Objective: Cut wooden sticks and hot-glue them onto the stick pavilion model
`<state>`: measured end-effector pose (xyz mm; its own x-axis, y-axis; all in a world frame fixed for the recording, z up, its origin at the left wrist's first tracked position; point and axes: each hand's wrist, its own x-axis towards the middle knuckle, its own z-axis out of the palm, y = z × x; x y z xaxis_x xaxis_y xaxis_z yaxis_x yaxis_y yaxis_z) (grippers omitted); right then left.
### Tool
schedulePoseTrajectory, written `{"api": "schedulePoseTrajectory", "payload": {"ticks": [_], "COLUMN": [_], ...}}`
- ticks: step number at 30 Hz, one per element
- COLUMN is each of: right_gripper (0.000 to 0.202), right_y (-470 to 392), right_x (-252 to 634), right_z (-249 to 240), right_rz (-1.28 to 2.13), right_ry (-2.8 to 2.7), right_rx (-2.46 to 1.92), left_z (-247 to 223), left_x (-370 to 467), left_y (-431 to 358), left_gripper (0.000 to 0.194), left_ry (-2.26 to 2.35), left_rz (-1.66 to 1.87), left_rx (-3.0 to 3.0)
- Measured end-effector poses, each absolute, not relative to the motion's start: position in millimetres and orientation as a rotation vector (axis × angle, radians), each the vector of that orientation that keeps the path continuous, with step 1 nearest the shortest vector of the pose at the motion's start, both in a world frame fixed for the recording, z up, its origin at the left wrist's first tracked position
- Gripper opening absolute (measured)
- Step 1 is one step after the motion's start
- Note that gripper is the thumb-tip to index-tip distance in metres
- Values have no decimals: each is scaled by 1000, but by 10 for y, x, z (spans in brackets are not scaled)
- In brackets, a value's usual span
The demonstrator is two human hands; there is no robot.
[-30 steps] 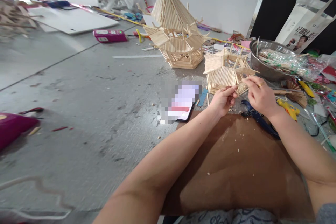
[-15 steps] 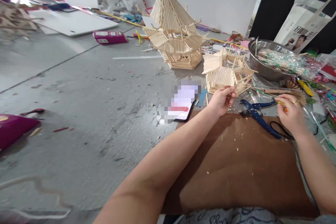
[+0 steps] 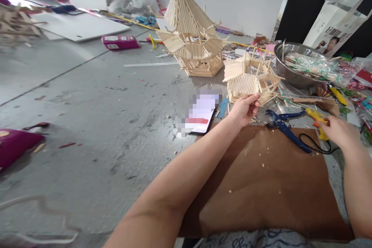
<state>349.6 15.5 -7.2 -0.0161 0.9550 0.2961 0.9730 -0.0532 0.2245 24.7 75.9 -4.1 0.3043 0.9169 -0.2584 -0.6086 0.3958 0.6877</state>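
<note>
My left hand (image 3: 247, 109) is closed, thumb and fingers pinched at the lower front edge of a small pavilion model (image 3: 243, 83) built of thin wooden sticks. Whether a loose stick is also between those fingers is hidden. A yellow hot glue gun (image 3: 313, 114) with an orange trigger lies on the floor to the right. Right beside its handle is my right hand (image 3: 343, 131), fingers loosely apart, the tips at or touching the handle. Blue cutting pliers (image 3: 286, 130) with spread handles lie between my two hands. A black cord curls by the gun's handle.
A taller stick pagoda (image 3: 193, 46) stands behind. Left of my hand is a lit phone (image 3: 202, 116). A steel bowl (image 3: 280, 66) holds wrapped sticks. A brown board (image 3: 261, 186) lies before me; a white bag (image 3: 334, 19) and scraps are at right.
My right hand has loosened from around the glue gun and drawn back to the right, so more of the gun shows. My left hand stays at the small model.
</note>
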Motion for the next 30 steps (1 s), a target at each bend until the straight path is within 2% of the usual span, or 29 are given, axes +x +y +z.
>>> {"api": "schedulePoseTrajectory", "payload": {"ticks": [5,8,15,19,22,26,30], "right_gripper": [54,60,45,36,36,44,32], "right_y": [242,298,352,330,308,303,306], "right_x": [3573,3565,3730,3734,3730,3743,3719], "right_z": [-138,-182,-338,-344,-303,-254,-199], "right_rz": [-249,-105,141,152,120,278,352], "right_ry": [-1951,-1824,-1620,-1577,-1642,-1837,-1671], "right_rx": [-2666,-2742,-2632,-2643,-2710,-2695,-2649], "left_z": [-124,-181,-166,-166,-157,-142,-148], "left_x": [207,152,116,164,192,211,214], "left_y": [720,677,599,559,528,492,473], "left_gripper": [18,20,20,23,25,23,20], "left_ry": [627,663,762,787,790,804,833], "left_rz": [1037,1008,1105,1115,1112,1096,1076], "left_rx": [585,654,856,987,1070,1124,1185]}}
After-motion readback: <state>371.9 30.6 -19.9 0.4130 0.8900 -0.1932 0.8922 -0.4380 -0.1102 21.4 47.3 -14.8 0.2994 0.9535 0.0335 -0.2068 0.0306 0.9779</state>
